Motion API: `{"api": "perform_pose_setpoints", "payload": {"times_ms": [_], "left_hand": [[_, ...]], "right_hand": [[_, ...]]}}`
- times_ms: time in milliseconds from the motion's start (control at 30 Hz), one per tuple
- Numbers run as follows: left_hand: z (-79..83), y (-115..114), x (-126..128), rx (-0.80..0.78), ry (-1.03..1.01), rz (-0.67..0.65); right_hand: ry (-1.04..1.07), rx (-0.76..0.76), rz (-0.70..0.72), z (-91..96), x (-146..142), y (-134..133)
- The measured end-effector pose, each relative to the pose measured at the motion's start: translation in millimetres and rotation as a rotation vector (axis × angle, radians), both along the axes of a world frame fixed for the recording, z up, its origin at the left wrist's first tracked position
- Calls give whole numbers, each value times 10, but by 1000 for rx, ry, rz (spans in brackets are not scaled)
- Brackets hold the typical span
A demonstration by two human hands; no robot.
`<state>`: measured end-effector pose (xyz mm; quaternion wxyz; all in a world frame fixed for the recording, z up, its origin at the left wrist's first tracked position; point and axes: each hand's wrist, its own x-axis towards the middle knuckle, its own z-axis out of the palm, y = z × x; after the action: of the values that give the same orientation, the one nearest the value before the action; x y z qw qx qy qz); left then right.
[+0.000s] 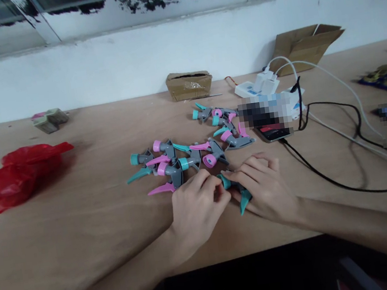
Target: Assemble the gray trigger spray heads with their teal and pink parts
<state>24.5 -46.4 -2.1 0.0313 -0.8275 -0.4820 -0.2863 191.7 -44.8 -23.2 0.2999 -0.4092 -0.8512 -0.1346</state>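
My right hand (265, 190) is wrapped round a grey trigger spray head (245, 199) with a teal collar and teal trigger, just above the table near its front edge. The collar faces left, towards my left hand (198, 208). Thumb and fingers of that hand are pinched together right at the collar; whatever lies between the fingertips is hidden. Behind my hands lie several more grey spray heads, some with pink collars and triggers (170, 174), others with teal ones (142, 163). A further cluster of spray heads (237, 139) sits farther back, beside a phone.
A red plastic bag (22, 174) lies at left, with small bundled blocks (51, 120) behind it. Along the wall stand a small cardboard box (189, 87) and an open carton (304, 47). A power strip (246, 89), the phone (273, 132) and looping cables (349, 191) occupy the right.
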Motion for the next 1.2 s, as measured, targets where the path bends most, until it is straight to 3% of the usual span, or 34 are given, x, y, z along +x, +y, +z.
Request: {"api": "perform_pose_setpoints", "payload": {"times_ms": [200, 533, 700, 933, 1000, 1200], "left_hand": [[20, 19, -23, 97, -11, -21], [15, 20, -24, 81, -48, -15], [130, 130, -112, -108, -234, 43], [158, 173, -151, -661, -636, -192], [142, 169, -146, -681, -624, -220], [134, 163, -133, -521, -497, -183]], "right_hand": [[33, -39, -5, 9, 27, 14], [-13, -6, -36, 20, 26, -20], [-4, 30, -139, 33, 68, 21], [262, -84, 35, 112, 101, 81], [317, -125, 50, 114, 105, 91], [363, -190, 142, 97, 86, 82]]}}
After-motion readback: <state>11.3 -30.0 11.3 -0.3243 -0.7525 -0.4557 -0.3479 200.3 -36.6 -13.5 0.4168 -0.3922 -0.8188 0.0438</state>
